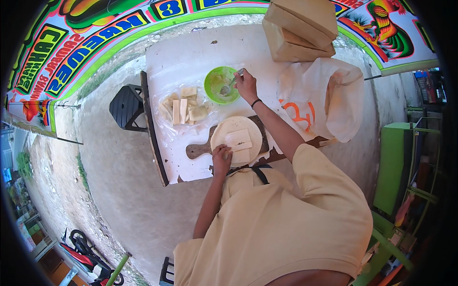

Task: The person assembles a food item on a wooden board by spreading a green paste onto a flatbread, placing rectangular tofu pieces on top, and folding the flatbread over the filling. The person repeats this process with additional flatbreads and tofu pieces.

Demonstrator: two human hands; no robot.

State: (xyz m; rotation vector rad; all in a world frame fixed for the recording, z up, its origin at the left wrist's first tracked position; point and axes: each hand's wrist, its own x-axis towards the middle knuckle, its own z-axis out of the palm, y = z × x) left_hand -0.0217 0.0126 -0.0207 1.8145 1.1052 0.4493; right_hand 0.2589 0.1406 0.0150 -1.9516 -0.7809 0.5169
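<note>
My right hand [246,86] grips a metal spoon [233,84] whose bowl end dips into a green bowl [208,91]. A pale, paste-like mix smears the inside of the bowl. A wooden cutting board [194,151] lies at the table's near side, its handle pointing left. On it rests a round, flat, pale dough wrapper [220,131] with rectangular pale strips on top. My left hand [222,160] is at the wrapper's left edge, fingers closed on the end of a pale strip [241,147]. Left of the bowl, more pale strips and folded pieces [183,109] lie on clear plastic.
A white table [191,52] with worn edges carries everything. Brown cardboard boxes [300,31] stand at its far right, near a whitish plastic bag [341,95] with orange marks. A black stool [126,107] is beyond the left edge. A printed banner [109,43] hangs beyond the table.
</note>
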